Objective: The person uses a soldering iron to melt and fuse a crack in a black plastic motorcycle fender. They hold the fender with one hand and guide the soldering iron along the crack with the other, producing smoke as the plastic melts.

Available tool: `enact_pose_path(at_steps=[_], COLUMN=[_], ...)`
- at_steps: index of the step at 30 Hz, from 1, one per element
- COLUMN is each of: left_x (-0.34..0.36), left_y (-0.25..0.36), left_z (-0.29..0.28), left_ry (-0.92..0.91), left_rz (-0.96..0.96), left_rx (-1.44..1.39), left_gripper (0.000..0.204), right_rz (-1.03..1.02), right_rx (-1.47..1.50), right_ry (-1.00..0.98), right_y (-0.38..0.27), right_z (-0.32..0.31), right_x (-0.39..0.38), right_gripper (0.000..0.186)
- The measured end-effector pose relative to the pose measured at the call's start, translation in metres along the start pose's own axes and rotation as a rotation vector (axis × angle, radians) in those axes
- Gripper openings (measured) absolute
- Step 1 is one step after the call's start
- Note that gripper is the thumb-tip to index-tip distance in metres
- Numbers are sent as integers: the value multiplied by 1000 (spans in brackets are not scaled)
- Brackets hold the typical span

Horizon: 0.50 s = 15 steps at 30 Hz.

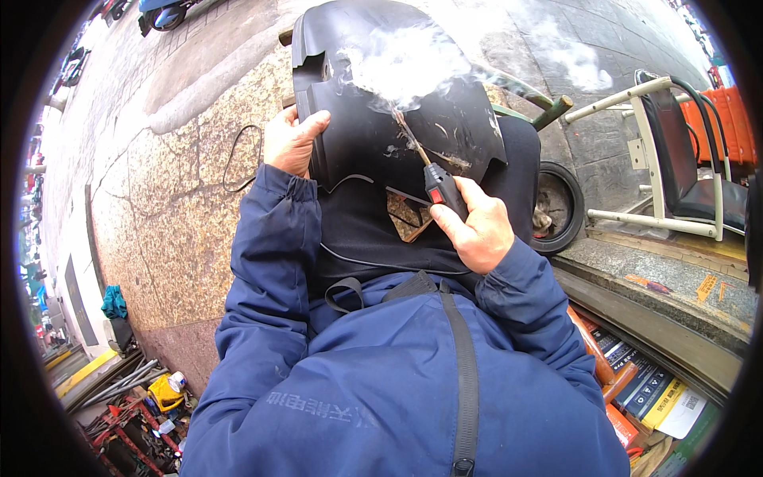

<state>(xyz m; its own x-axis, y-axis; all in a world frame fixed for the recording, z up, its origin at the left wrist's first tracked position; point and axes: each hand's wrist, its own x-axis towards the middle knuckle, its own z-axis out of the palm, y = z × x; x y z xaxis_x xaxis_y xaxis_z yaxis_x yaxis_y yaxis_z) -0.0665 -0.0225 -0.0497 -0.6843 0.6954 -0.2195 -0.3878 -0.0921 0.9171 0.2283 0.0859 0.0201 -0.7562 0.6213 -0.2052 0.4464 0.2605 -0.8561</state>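
A large black plastic panel (373, 103) rests upright in front of me, over my lap. My left hand (291, 140) grips its left edge. My right hand (475, 226) holds a black soldering iron (442, 186) with a red button. The iron's metal tip (405, 131) touches the panel, and white smoke (413, 60) rises from that spot. A thin black cord (373, 262) runs from the iron across my lap. Blue jacket sleeves cover both forearms.
A small black tyre (561, 208) lies to the right of the panel. A white-framed chair (675, 159) stands at the right on a raised stone step. Boxes and cartons (644, 389) lie at lower right, tools and a yellow container (163, 391) at lower left. A loose wire (238, 159) lies on the paving.
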Motion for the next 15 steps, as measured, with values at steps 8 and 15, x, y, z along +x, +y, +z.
enact_pose_path(at_steps=[8, 15], left_x=[0, -2], left_y=[2, 3], left_z=[2, 4], left_ry=[2, 18], left_rz=[-16, -7], left_rx=[11, 23], left_gripper=[27, 30], right_rz=[16, -33], right_rx=[2, 37], right_ry=[9, 27], right_y=[-4, -6], right_z=[-2, -4], right_x=[-2, 3], right_gripper=[40, 40])
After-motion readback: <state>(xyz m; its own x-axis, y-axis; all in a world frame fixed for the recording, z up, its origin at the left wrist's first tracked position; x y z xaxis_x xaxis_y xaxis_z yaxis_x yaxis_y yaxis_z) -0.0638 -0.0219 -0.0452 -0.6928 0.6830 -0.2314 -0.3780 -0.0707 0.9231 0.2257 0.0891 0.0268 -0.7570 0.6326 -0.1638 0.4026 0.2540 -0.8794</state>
